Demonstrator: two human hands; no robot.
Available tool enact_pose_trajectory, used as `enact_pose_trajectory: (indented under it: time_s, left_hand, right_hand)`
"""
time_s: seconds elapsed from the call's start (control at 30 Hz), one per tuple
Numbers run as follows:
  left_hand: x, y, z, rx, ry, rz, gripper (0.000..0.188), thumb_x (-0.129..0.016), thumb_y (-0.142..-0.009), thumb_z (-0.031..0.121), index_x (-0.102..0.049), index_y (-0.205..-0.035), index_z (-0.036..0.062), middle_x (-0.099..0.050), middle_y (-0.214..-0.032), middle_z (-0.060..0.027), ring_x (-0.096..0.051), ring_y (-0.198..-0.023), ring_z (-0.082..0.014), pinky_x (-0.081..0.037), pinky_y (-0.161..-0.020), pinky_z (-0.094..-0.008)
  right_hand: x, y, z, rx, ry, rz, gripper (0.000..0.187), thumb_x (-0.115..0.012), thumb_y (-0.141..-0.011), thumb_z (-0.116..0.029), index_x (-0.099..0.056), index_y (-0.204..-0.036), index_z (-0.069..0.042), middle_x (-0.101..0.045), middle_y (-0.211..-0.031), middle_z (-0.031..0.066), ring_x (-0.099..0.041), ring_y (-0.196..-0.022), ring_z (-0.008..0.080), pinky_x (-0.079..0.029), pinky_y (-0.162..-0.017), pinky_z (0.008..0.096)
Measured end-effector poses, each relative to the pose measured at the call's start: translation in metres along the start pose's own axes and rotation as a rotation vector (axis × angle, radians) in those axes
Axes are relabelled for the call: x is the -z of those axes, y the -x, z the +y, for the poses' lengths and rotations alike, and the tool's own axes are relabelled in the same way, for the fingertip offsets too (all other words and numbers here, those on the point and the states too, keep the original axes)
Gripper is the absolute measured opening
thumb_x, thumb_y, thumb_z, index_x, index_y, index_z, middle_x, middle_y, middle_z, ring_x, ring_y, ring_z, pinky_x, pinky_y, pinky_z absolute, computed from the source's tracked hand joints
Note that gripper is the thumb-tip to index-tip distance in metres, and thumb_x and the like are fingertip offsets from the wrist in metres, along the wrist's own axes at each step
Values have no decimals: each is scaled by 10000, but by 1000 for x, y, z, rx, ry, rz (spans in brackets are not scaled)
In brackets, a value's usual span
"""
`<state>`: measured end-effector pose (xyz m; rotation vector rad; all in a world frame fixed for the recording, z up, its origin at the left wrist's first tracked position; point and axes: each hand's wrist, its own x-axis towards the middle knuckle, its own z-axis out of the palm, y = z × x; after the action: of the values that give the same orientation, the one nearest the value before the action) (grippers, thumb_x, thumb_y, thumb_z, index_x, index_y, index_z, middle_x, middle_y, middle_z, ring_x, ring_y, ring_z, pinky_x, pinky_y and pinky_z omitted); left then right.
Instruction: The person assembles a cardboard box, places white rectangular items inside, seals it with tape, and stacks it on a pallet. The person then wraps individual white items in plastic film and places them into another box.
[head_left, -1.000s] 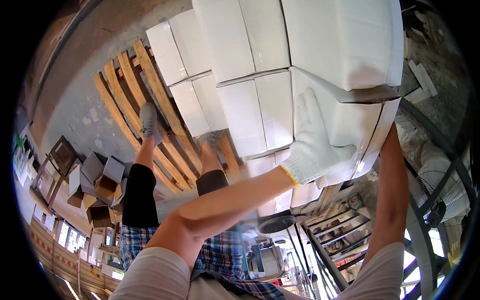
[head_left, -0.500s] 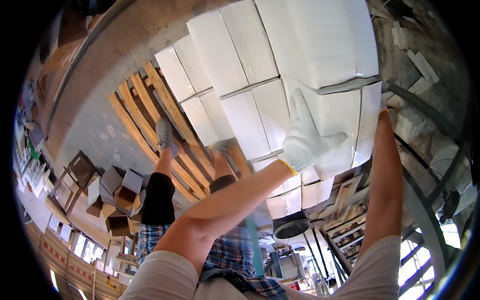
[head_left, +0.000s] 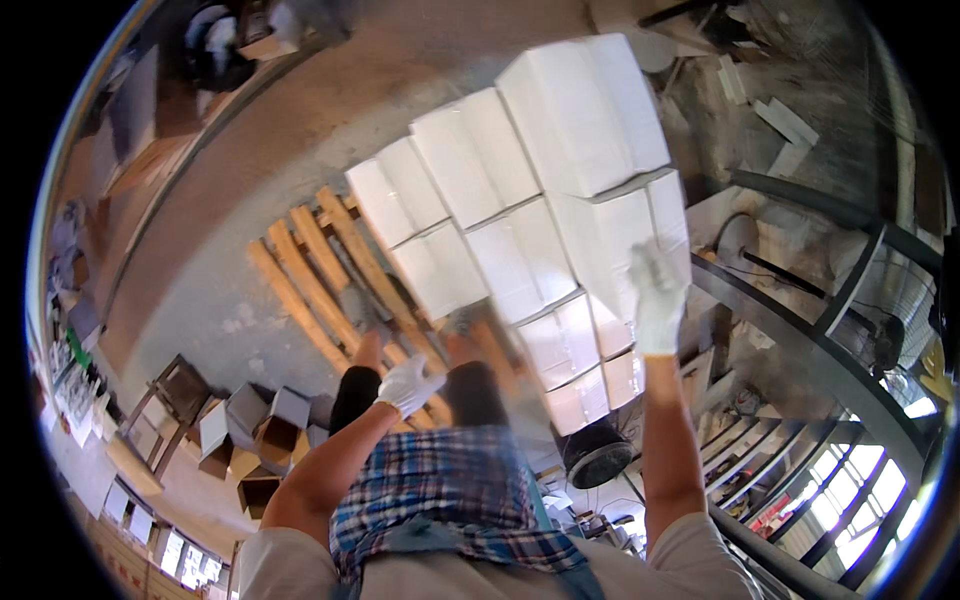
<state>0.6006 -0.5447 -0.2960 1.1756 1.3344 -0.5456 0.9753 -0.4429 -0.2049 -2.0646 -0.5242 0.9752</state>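
White cartons [head_left: 495, 150] stand in stacked columns in front of me, the tallest carton [head_left: 570, 120] at the far right. My right hand [head_left: 658, 300], in a white knit glove, is up at the side of a carton [head_left: 615, 235] below that tall one; it is slightly blurred, fingers stretched away from me, holding nothing. Whether it touches the carton I cannot tell. My left hand [head_left: 408, 387], gloved the same way, hangs low over my legs, fingers loosely apart with nothing in them. A wooden pallet [head_left: 305, 265] lies under my feet, left of the cartons.
Opened cardboard boxes [head_left: 270, 425] sit at the lower left beside a wooden frame [head_left: 180, 390]. A round black object [head_left: 598, 455] stands near the cartons' close end. Dark metal rails [head_left: 820, 320] run along the right, with white strips [head_left: 785, 125] on the floor beyond.
My left hand has come off the carton face and dropped to my legs. My right hand has moved from behind the stack's right edge to the carton's near side. The view has shifted back.
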Motion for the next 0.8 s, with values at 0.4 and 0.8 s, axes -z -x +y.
enact_pose_trajectory:
  time_s: [0.4, 0.8]
  left_hand:
    - [138, 128, -205, 31, 170, 405, 509, -608, -908, 500, -720, -1069, 30, -713, -1102, -265, -652, -1095, -458, -510, -942, -493]
    - [181, 251, -353, 179, 174, 374, 588, -605, -927, 528, -727, -1161, 3, -733, -1122, -250, -680, -1112, -423, -509, -984, -480]
  right_hand:
    - [-166, 301, -54, 283, 988, -1134, 378, -529, -1001, -470, -738, -993, -155, -735, -1010, 149, -700, -958, 376, -529, -848, 501]
    - [-202, 240, 5, 903, 1095, -856, 175, -648, -869, -119, -707, -1033, -130, -668, -866, 147, -668, -780, 345, -525, -664, 464]
